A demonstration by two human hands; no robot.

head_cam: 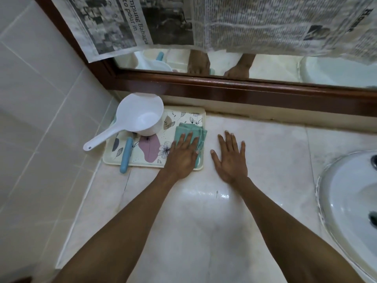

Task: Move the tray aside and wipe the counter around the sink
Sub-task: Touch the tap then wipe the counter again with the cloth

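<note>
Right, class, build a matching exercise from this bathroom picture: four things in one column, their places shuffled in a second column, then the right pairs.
Things
1. white scoop
2. green cloth
3. right hand
4. sink

Places
A. flat on the counter
B. set in the counter, at the right edge of the view
C. on the tray, under the left hand
D. on the tray's back left, handle overhanging its edge

Pairs: 1-D, 2-C, 3-A, 4-B
</note>
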